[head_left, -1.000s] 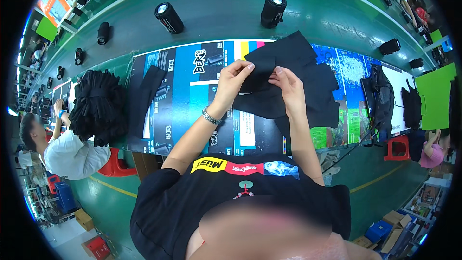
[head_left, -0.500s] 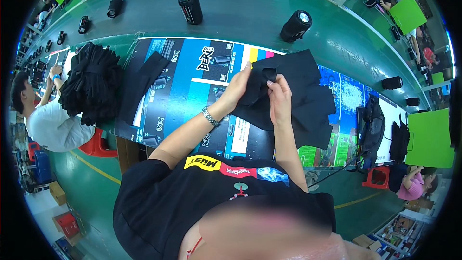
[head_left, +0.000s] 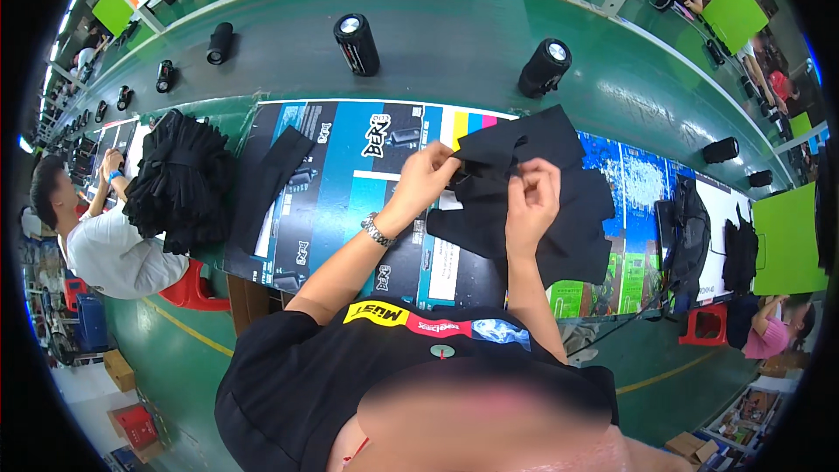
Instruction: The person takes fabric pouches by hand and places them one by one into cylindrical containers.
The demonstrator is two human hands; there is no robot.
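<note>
Over the table, my left hand pinches the left edge of a black fabric piece. My right hand is closed, thumb against bent fingers, at the lower right edge of the same piece near a small opening in it. Its fingertips partly hide what they grip. Under and beside my hands lies a spread pile of flat black fabric pieces. Left of them, a single black fabric strip lies slanted on the table. A thick tied bundle of black strips stands at the table's left end.
Printed sheets cover the table. Beyond it runs a conveyor belt carrying several black cylindrical speakers. A black bag lies toward the right end, near a green panel. A co-worker sits at left on a red stool.
The view has shifted, so the scene sits slightly lower. My right hand has moved a little down and right against the fabric, and the held piece has flattened out from its folded shape.
</note>
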